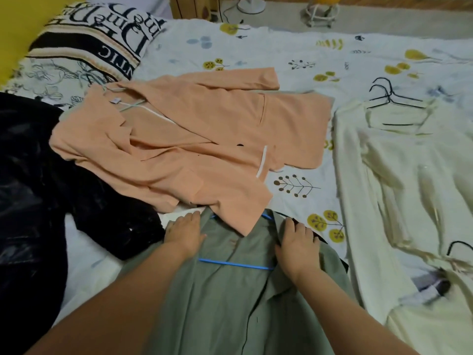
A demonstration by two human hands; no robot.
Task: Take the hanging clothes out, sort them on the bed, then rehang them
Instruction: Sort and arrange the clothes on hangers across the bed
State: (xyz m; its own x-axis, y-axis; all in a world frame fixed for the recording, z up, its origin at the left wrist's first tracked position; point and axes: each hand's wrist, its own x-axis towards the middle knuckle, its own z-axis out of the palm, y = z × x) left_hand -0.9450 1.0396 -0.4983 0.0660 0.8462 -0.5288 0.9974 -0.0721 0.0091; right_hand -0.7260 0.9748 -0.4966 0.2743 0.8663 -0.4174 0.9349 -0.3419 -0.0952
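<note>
1. One green shirt (230,303) is seen laid on the bed (294,57), nearest the camera, with one blue hanger (235,263) inside its collar.
2. The left hand (183,235) is laid flat on the shirt's left shoulder; its fingers are straight and close together, with nothing gripped.
3. The right hand (298,242) is pressed on the right shoulder by the collar; its fingers are bent slightly over the cloth, but a pinch cannot be told.
4. One peach jacket (189,147) is spread in the middle of the bed, its lower corner overlapping the shirt's collar. A pale hanger (128,105) is seen at its neck.
5. One black garment (38,188) is heaped at the left, touching the jacket's edge.
6. Cream clothes (399,180) are spread at the right, well apart from the jacket; how many pieces cannot be told.
7. Two black wire hangers (391,98) are counted at the top of the cream clothes, and one more black hook (458,247) is seen lower down.
8. One lettered pillow (102,39) is seen at the far left corner.
</note>
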